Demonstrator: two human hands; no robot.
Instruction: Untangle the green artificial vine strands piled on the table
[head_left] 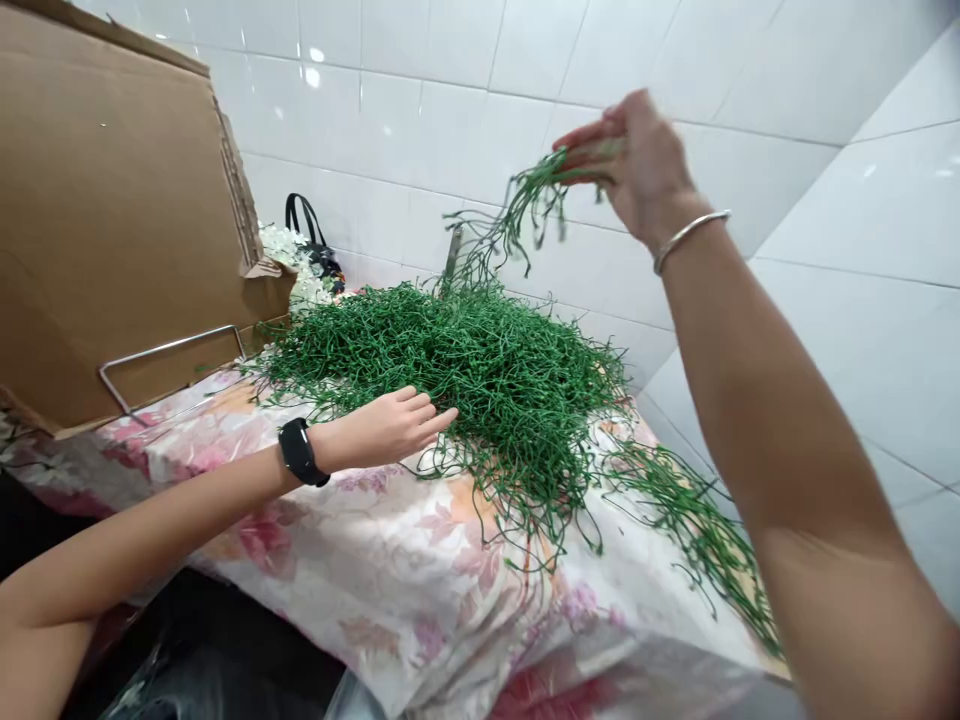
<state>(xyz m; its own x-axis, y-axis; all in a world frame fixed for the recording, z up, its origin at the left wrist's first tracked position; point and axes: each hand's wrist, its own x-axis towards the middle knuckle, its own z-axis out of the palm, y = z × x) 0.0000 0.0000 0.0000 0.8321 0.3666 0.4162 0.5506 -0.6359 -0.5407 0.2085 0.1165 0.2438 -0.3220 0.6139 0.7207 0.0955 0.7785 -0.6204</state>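
A heap of thin green stems [495, 365] sprawls across the desk's floral cloth [337, 560]. Above the heap, toward its right, the right hand [645, 165] grips a trailing bunch [536, 190] between its fingers, while the left hand [390, 428] reaches the heap's near edge, fingers loosely extended. Left of the heap stands a cardboard box [112, 190]; right of it lies a smaller spread of stems [682, 500].

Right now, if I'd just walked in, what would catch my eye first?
Most likely the big tangled heap of green stems across the flowered tablecloth. Above it, the right hand holds a dangling bunch of similar stems; the left hand is at the heap's near edge. Large brown cardboard stands at the left.
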